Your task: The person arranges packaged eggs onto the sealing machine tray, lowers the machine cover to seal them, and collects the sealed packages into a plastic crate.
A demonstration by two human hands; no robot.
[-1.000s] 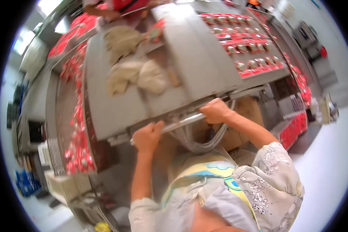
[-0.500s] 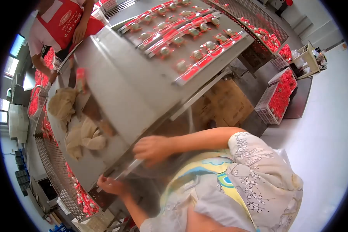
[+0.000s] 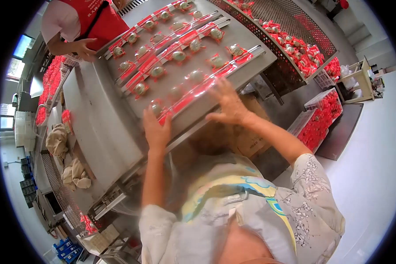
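Rows of red-and-clear packets [image 3: 179, 56], each with a round greenish item inside, lie along metal bars on the steel table [image 3: 102, 127]. At the near end of the front row is my left hand [image 3: 157, 132], fingers apart, close to a packet. My right hand [image 3: 228, 103] is over the same row's front edge with its fingers spread. Both hands look slightly blurred, and neither visibly holds anything. Whether the fingertips touch the red packaging cannot be made out.
A co-worker in a red apron [image 3: 97, 20] stands at the far left edge. Beige cloths [image 3: 75, 174] lie on the left. A perforated trough [image 3: 268, 33] with red packets runs behind; a white crate [image 3: 303, 125] stands at right.
Both hands have left the metal bar at the table's near edge and now reach over the packet row. The view has shifted, bringing the rows nearer the middle.
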